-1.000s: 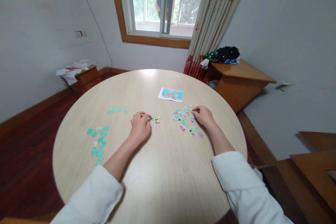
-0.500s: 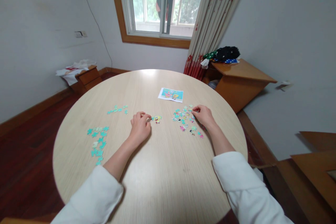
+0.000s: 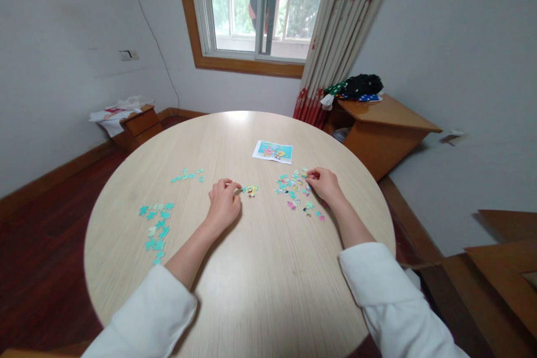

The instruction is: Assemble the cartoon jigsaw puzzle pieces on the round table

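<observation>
The left sleeve is just beside the column of teal pieces on the surface; a backward pull of this arm may drag the nearest ones. The left hand has curled fingers at the edge of the yellow cluster, so a small push could disturb it. The right hand has thumb and forefinger close together at the loose pile; whether either hand pinches a piece, I cannot tell. The cluster, between the hands, shows a yellow cartoon face; the pile mixes teal, pink and white. Beyond lies the printed picture.
</observation>
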{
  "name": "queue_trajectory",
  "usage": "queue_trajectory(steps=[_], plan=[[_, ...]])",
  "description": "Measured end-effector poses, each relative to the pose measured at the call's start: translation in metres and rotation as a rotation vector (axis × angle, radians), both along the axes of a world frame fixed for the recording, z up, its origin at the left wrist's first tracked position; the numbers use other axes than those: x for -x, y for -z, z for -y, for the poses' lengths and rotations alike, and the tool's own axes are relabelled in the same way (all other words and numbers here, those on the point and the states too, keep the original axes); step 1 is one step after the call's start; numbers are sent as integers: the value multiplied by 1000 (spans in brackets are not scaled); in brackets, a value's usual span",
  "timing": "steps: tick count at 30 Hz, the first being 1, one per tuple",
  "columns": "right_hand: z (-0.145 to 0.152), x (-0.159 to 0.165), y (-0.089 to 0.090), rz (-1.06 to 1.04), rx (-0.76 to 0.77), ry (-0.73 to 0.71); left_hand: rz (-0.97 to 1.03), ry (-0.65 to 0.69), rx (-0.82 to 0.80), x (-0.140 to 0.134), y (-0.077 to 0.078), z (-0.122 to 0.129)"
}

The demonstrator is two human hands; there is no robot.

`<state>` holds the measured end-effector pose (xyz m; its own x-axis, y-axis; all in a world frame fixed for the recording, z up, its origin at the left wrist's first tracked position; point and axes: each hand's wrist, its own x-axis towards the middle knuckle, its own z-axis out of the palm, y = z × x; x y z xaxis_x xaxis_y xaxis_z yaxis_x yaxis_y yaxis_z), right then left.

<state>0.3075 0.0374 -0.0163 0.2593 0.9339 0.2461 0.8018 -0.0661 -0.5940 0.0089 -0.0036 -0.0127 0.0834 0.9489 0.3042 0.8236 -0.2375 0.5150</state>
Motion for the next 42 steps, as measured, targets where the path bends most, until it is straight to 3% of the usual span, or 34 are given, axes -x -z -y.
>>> queue_trajectory(steps=[11,17,20,26,34,42], plan=[[6,8,-13,47,-15,19,-3,-4,21,0,-1,0],[12,25,-24,-128,-131,28,59,21,-61,0,-1,0],[12,38,-25,-331,-149,-32,136,57,-143,-1,-3,-1],[20,69,-26,-702,-113,-283,244,163,-226,-1,-12,2],[37,113,-24,-816,10,-493,310,269,-263,-4,-11,4],[44,125,-23,-955,120,-518,319,324,-242,-5,-8,4]])
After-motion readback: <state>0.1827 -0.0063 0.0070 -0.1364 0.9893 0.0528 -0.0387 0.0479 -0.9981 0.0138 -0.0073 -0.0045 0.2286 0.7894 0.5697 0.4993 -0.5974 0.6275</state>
